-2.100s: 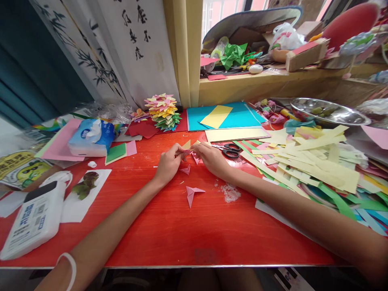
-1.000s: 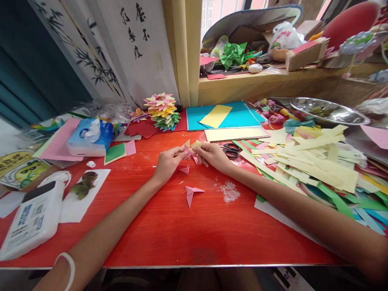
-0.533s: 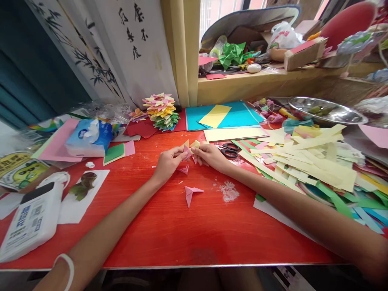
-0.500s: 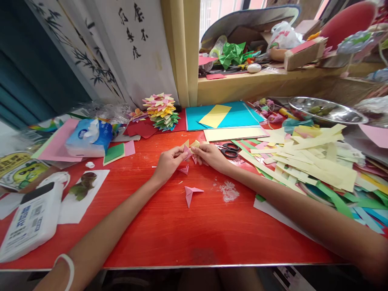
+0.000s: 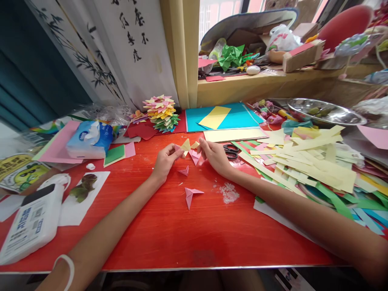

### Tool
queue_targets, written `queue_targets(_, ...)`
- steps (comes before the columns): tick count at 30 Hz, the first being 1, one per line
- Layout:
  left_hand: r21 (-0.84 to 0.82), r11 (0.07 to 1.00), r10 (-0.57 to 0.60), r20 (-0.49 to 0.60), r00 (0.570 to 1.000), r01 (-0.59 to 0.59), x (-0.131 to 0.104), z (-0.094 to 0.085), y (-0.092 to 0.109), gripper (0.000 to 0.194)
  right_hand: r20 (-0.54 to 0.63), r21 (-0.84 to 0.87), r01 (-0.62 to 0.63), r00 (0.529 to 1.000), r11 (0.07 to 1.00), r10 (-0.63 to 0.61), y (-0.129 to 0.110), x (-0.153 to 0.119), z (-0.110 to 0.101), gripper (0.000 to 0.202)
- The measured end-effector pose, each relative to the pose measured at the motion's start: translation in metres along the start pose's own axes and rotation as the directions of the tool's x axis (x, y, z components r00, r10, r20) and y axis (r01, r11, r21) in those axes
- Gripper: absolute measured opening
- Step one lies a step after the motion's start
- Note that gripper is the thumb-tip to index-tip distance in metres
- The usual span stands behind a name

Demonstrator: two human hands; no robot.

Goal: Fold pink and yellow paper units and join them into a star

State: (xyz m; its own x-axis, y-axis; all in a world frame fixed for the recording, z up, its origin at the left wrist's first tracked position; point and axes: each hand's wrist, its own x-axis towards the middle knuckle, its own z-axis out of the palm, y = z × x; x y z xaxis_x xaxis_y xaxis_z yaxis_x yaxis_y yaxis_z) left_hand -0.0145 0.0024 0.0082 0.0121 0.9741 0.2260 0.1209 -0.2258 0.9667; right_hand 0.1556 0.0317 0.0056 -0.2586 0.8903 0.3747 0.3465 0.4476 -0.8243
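My left hand (image 5: 165,162) is closed in a pinch on a small pink folded paper piece (image 5: 178,148), mostly covered by the fingers. Opposite it, my right hand (image 5: 216,157) has its fingers curled together; whether anything is between them is hidden. Yellow folded paper pieces (image 5: 186,145) stand between and just behind the hands. A pink folded piece (image 5: 195,157) lies between the hands, near the right fingertips. Closer to me are a smaller pink piece (image 5: 183,171) and a larger, three-pointed pink piece (image 5: 191,195), both on the red table (image 5: 169,234).
Black-handled scissors (image 5: 230,151) lie beyond my right wrist. Many paper strips (image 5: 315,161) pile up on the right, below a metal dish (image 5: 325,112). At the back stands a layered paper model (image 5: 163,113) beside blue sheets (image 5: 239,115). A tissue pack (image 5: 90,139) sits left.
My hands have drawn apart from the pink piece they held together. The left now has a pink piece at its fingertips, and the right has moved slightly right. The camera view has shifted slightly.
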Motion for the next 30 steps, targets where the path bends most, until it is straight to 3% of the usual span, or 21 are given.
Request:
queue_targets(2, -0.062, 0.997, -0.047, -0.044, 0.998, 0.044, 0.001, -0.001, -0.001, 0.019, -0.147, 0.011, -0.003, 0.989, 1.0, 0.004, 0.004, 0.002, -0.001, 0.041)
queue_targets(4, -0.119, 0.99, -0.082, -0.047, 0.996, 0.076, 0.002, -0.002, -0.003, 0.019, -0.206, 0.009, 0.002, 0.978, 1.0, 0.0, 0.007, 0.004, -0.001, 0.031)
queue_targets(10, -0.151, 0.982, -0.109, 0.031, 0.994, 0.112, 0.004, -0.002, -0.003, 0.029, -0.128, -0.081, 0.032, 0.991, 0.996, -0.042, 0.007, 0.005, -0.001, 0.019)
queue_targets(15, -0.156, 0.979, -0.123, 0.046, 0.991, 0.129, 0.004, -0.002, -0.002, 0.026, -0.187, -0.056, -0.04, 0.982, 0.998, 0.029, 0.01, 0.006, -0.001, 0.019)
queue_targets(22, -0.068, 0.989, -0.122, 0.081, 0.989, 0.128, 0.002, 0.0, -0.004, 0.026, 0.093, 0.112, 0.118, 0.987, 0.987, -0.129, 0.006, 0.005, 0.004, 0.028)
queue_targets(26, 0.001, 0.997, -0.082, 0.16, 0.984, 0.083, 0.001, 0.003, -0.008, 0.036, 0.138, 0.214, 0.062, 0.986, 0.975, -0.093, 0.012, 0.008, 0.005, 0.023)
queue_targets(30, -0.025, 0.998, -0.06, 0.081, 0.995, 0.062, 0.002, 0.003, -0.008, 0.04, 0.153, 0.286, -0.019, 0.988, 0.958, -0.026, 0.013, 0.009, 0.004, 0.017)
